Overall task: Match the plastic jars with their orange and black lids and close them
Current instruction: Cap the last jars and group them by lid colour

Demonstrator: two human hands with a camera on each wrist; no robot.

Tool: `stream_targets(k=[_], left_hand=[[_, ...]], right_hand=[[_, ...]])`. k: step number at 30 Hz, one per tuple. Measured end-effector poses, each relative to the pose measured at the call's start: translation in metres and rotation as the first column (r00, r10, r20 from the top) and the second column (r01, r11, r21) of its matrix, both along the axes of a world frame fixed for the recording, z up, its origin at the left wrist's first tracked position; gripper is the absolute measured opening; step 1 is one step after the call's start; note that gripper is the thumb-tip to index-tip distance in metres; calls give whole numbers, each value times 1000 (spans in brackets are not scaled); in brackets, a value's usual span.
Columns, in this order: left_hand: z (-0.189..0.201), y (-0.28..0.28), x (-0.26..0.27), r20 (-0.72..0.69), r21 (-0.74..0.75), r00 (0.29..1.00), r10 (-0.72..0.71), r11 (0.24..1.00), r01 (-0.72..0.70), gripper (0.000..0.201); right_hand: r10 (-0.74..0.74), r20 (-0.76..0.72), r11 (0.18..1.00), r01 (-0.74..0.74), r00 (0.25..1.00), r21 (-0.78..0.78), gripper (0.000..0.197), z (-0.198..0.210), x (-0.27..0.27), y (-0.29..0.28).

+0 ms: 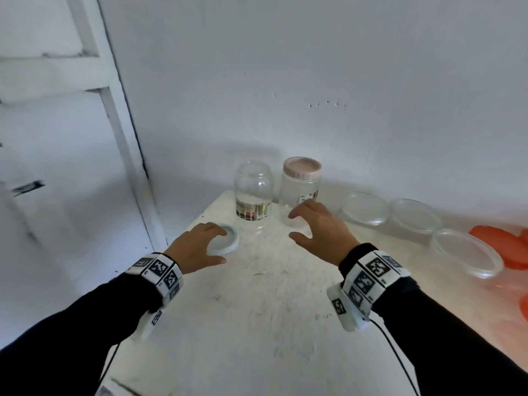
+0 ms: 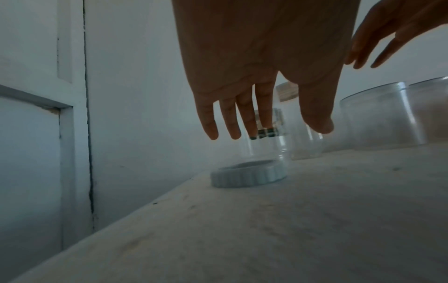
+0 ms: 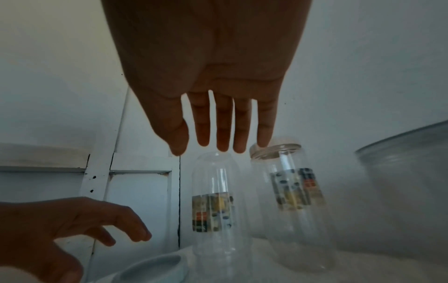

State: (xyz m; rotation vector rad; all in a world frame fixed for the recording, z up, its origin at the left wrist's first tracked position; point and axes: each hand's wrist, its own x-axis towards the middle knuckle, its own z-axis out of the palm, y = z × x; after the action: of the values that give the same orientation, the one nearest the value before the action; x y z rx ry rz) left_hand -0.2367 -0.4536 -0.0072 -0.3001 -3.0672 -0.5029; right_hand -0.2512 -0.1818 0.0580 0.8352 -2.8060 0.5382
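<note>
Open jar (image 1: 253, 192), frame centre: clear glossy plastic, smooth, with a printed paper-like label band low on the wall. Capped jar (image 1: 300, 186) right of it: clear plastic, slightly hazy, same kind of label; its lid (image 1: 302, 168) is pale pinkish plastic, matt, ribbed rim. Loose lid (image 2: 249, 174) at centre of the left wrist view: pale blue-grey plastic, matt, fluted side. Table (image 1: 257, 324): white painted surface, matt, rough, scuffed with dark specks. Clear round containers (image 1: 364, 208) at right: transparent glossy plastic. Orange lids (image 1: 503, 248) at right edge: smooth plastic, slight sheen. Sleeves (image 1: 71, 324): black matt cloth. Wrist bands (image 1: 161, 271): white, printed black markers. Wall (image 1: 314, 67): matt white paint.
</note>
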Motion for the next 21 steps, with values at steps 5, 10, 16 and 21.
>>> stream_targets(k=[5, 10, 16, 21], left_hand=[[-8, -27, -32, 110, 27, 993, -52, 998, 49, 82], [-15, -35, -48, 205, 11, 963, -175, 984, 176, 90], [-16, -37, -62, 224, 41, 945, -239, 971, 236, 92], [-18, -40, -66, 285, 52, 923, -260, 965, 256, 95]], right_hand=[[-31, -65, 999, 30, 997, -15, 48, 10, -45, -55], [-80, -88, 995, 85, 993, 51, 69, 13, -74, -92], [-102, -111, 987, 114, 989, 114, 62, 14, -91, -106], [-122, -82, 988, 129, 989, 86, 62, 18, -90, -106]])
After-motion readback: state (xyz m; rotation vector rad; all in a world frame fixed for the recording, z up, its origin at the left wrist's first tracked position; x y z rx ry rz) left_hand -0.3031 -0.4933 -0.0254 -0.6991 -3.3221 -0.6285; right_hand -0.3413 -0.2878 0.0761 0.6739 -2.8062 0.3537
